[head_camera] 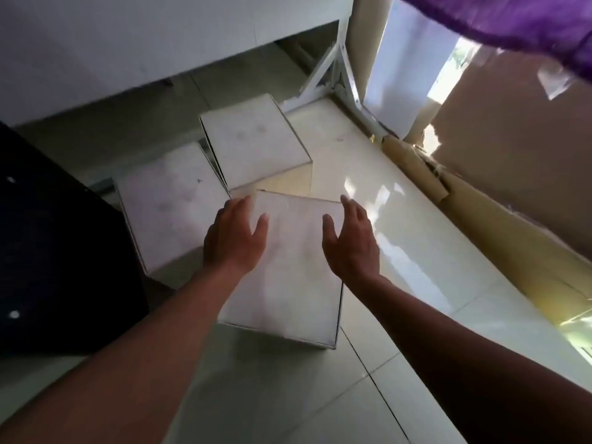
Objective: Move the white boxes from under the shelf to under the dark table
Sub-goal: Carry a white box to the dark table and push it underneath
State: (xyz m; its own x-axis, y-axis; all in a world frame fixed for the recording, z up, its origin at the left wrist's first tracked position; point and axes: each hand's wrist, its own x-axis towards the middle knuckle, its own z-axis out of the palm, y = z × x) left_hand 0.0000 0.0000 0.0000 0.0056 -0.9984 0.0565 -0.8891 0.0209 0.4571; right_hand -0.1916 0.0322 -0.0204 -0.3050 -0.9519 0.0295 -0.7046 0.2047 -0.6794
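three white boxes are sitting on the tiled floor (400, 219). the nearest box (288, 283) is lying between both hands, l hand (235, 237) hovering over its left edge, r hand (350, 240) over its right edge, fingers on both spread and loose, not gripping anything; can't tell if they're touching the lid. the middle box (169, 203) is sitting just beside the dark counter (57, 235) at left. the far box (253, 139) is lying near the white shelf (128, 52) w/ its bracket (333, 72). brown cardboard (512, 155) is leaning at right.
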